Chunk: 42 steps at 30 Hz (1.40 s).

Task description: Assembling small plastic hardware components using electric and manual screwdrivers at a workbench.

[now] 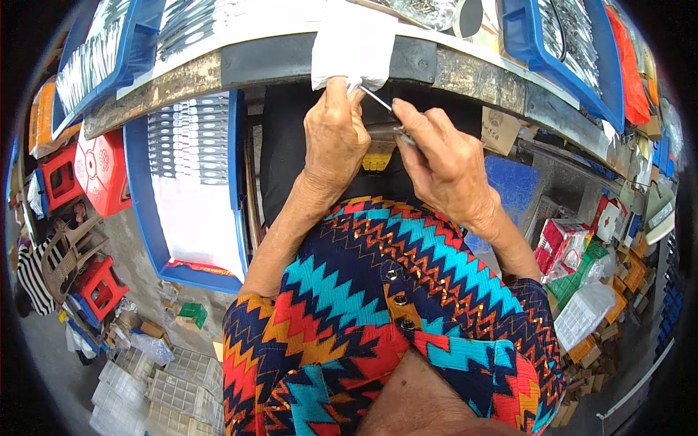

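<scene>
My left hand [334,134] is closed at the front edge of the workbench, its fingertips pinching a small pale piece [354,83] against a white cloth [352,47] that hangs over the edge. From the right comes my right hand [452,161], wrapped round a slim metal rod-like tool [378,99]. The rod's tip meets the pale piece at my left fingertips. A darker part of the tool shows below my right thumb; its grip is mostly hidden in the palm. The exact kind of both things cannot be made out.
Left of my lap, a blue tray [236,211] holds rows of dark, slim pieces on white sheets. Other blue trays of silvery pieces stand on the bench [269,62] at far left and far right [534,51]. Red stools [102,287], crates and boxes [582,320] crowd the floor.
</scene>
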### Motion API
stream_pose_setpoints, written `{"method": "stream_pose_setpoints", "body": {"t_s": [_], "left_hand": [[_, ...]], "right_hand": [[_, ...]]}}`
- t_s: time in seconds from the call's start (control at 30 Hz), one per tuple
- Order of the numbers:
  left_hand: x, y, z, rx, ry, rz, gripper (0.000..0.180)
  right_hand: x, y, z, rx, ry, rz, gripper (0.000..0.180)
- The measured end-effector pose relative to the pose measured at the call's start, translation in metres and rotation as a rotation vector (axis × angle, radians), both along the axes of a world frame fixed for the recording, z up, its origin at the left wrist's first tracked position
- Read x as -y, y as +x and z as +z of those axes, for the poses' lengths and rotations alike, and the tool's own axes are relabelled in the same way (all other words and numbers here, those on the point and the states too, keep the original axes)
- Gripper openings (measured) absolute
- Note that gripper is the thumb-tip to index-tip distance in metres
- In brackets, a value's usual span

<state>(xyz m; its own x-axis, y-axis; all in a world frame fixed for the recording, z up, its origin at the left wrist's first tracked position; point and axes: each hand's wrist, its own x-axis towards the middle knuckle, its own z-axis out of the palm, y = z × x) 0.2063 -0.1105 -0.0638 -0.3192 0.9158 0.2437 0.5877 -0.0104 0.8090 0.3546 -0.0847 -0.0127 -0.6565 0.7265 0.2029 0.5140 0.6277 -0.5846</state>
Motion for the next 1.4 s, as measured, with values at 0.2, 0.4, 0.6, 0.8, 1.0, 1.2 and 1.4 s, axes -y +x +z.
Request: {"method": "stream_pose_setpoints", "body": {"t_s": [0.2,0.4,0.6,0.8,1.0,1.2,1.4], "left_hand": [[-0.003,0.0,-0.005,-0.075,0.072,-0.042,0.009],[-0.003,-0.001,-0.004,-0.077,0.009,-0.083,0.01],[-0.004,0.0,-0.008,-0.182,0.108,-0.037,0.009],[-0.005,0.004,-0.002,-0.211,0.063,-0.02,0.014],[-0.002,0.003,-0.013,-0.115,0.048,0.016,0.006],[-0.002,0.0,-0.007,-0.094,0.007,-0.033,0.009],[-0.003,0.002,-0.009,-0.076,0.016,-0.024,0.009]], "right_hand": [[-0.005,0.003,-0.007,0.047,0.085,0.105,0.047],[-0.008,-0.001,0.002,0.031,-0.106,0.055,0.04],[-0.007,-0.009,0.009,-0.243,-0.754,-0.24,0.027],[-0.015,0.008,-0.017,-1.01,-1.941,-0.313,0.03],[-0.019,0.009,-0.005,-0.697,-1.485,-0.204,0.031],[0.0,0.003,-0.012,-0.13,0.055,-0.068,0.023],[-0.007,-0.002,-0.011,-0.215,-0.085,-0.037,0.022]]}}
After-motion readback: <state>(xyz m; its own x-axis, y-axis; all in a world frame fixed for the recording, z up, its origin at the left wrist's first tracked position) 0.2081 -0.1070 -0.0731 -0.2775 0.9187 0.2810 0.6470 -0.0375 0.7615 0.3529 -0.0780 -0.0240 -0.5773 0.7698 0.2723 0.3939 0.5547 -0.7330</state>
